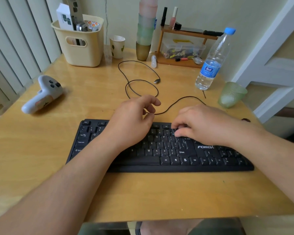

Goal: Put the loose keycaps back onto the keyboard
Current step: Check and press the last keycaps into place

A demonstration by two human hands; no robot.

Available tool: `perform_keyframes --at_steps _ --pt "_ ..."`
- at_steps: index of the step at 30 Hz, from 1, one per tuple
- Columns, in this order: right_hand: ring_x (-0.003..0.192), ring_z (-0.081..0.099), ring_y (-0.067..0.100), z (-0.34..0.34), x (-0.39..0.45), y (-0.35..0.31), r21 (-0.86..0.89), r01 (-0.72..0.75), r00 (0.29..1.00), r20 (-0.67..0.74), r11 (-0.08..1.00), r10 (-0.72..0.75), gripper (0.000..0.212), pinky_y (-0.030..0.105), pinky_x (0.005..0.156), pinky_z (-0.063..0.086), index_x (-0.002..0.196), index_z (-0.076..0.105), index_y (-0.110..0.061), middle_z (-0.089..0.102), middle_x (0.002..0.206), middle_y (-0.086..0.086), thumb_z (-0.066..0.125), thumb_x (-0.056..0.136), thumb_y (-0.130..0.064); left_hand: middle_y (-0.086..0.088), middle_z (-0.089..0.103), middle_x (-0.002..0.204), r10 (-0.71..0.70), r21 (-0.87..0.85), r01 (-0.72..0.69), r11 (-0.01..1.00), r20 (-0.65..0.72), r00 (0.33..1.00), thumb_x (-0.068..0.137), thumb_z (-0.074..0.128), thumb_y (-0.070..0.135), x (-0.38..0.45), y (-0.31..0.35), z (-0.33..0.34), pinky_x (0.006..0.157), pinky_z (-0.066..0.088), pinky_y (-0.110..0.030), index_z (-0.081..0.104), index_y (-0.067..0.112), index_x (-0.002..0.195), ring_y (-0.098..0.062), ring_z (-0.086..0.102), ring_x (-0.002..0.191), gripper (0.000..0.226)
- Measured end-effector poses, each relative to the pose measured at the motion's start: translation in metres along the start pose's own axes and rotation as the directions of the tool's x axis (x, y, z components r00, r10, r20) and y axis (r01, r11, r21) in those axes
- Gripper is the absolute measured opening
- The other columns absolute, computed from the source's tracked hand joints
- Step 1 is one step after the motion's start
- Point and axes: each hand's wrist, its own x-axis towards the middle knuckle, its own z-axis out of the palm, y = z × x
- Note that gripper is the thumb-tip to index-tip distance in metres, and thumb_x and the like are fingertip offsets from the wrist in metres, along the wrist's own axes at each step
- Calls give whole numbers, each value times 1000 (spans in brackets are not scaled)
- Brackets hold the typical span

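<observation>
A black keyboard (pixel 182 156) lies on the wooden table (pixel 143 192) in front of me. My right hand (pixel 204 126) is over its upper right part, fingers curled down. Thumb and fingertips pinch a small black keycap (pixel 174 132) at the number row, just left of the backspace key; the fingers hide most of it. My left hand (pixel 134 119) hovers over the middle of the keyboard. Its fingers are loosely curled past the top edge, above the keyboard's black cable (pixel 176 100), and I see nothing in them. My left forearm hides the keys from the letter Q rightwards.
A white game controller (pixel 42 94) lies at the left. At the back stand a cream basket (pixel 81 48), a paper cup (pixel 117 46), stacked cups (pixel 145 31) and a small wooden shelf (pixel 182 46). A water bottle (pixel 212 61) and a green glass (pixel 231 94) stand at the right.
</observation>
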Motion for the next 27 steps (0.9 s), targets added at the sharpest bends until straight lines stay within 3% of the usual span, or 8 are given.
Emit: perform_keyframes --at_steps 5,15,21,27 --pt "106 54 9 5 1 -5 24 -43 999 -30 999 44 19 40 87 53 108 73 -38 63 103 -17 68 94 -49 19 65 99 23 13 -23 1000 -2 1000 96 63 19 0 -1 2 77 44 -20 62 42 119 -1 59 96 32" --pt "96 62 18 9 9 -13 115 -202 979 -6 973 204 9 36 82 54 97 78 -30 69 96 -6 78 91 -37 19 66 98 60 35 -60 998 -11 998 96 63 20 -2 0 1 84 49 -27 63 41 121 -4 58 97 32" --pt "93 57 18 14 9 -18 152 -233 969 -50 961 243 10 32 71 43 84 76 -29 61 82 -12 75 93 -34 19 65 96 70 44 -70 997 -3 998 96 62 19 -2 0 3 79 46 -25 62 41 121 -5 57 97 33" --pt "76 62 10 7 15 -16 262 -282 957 4 923 291 17 28 64 47 71 73 -28 67 78 -11 85 82 -29 18 66 97 65 49 -65 997 3 998 95 62 20 -1 -1 4 82 50 -31 61 43 121 -7 58 98 34"
